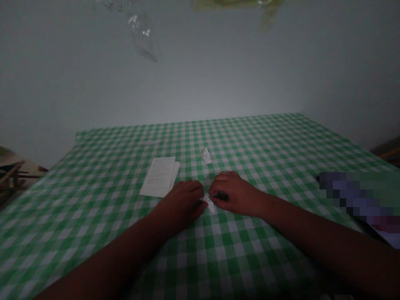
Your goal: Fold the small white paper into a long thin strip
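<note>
- Paper scrap (208, 203), small and white, lies on the green-checked worktop (250, 258) right between the two hands, near the middle of the cloth.
- Left hand (185, 200) rests knuckles-up on the cloth, fingers curled down onto the scrap's left edge, pinning it rather than gripping it.
- Right hand (233, 193) is closed around a small dark object (221, 195), a pen or marker by the look of it, its tip meeting the scrap's right edge; the dim light keeps me from telling which it is.
- Judged from this, the scrap is so small and light that a sideways drag of the dark tip could slide or crumple it if the left fingers ease off; a hard push could also tear it.
- Both forearms lie low over the cloth, so a shift of either could wrinkle the cloth and nudge the scrap.
- Folded white sheet (160, 176) with faint lines of print lies just beyond the left hand, close enough to be brushed aside.
- Second small scrap (206, 155) sits farther back, apart from the hands.
- Pixelated patch (359, 196) covers something at the worktop's right edge.
</note>
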Available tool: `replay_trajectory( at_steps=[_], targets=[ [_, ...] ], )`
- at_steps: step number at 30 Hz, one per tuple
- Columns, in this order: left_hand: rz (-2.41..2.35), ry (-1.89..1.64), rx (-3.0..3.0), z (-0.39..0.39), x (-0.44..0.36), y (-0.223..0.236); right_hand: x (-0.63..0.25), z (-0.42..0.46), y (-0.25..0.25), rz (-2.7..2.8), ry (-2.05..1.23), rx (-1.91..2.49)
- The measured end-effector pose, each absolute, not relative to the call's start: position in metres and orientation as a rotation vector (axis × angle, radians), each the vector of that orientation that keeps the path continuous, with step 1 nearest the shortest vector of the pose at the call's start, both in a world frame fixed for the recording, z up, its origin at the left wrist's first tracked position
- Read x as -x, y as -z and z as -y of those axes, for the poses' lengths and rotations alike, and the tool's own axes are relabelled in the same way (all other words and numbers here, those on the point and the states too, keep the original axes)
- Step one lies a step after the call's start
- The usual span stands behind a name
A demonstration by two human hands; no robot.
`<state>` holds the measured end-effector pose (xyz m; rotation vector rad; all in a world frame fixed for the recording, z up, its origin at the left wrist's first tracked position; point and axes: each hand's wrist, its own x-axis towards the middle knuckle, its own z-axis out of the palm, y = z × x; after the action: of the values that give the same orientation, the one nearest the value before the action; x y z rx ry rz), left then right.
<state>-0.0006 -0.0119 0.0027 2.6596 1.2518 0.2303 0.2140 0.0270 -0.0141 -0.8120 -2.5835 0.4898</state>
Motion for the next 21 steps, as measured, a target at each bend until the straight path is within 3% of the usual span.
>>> replay_trajectory(
  at_steps=[21],
  targets=[
    [-1.278,-0.099,-2.8,0.025,-0.007,-0.011,-0.213,-0.023,0.009,2.617,-0.519,0.845]
  ],
)
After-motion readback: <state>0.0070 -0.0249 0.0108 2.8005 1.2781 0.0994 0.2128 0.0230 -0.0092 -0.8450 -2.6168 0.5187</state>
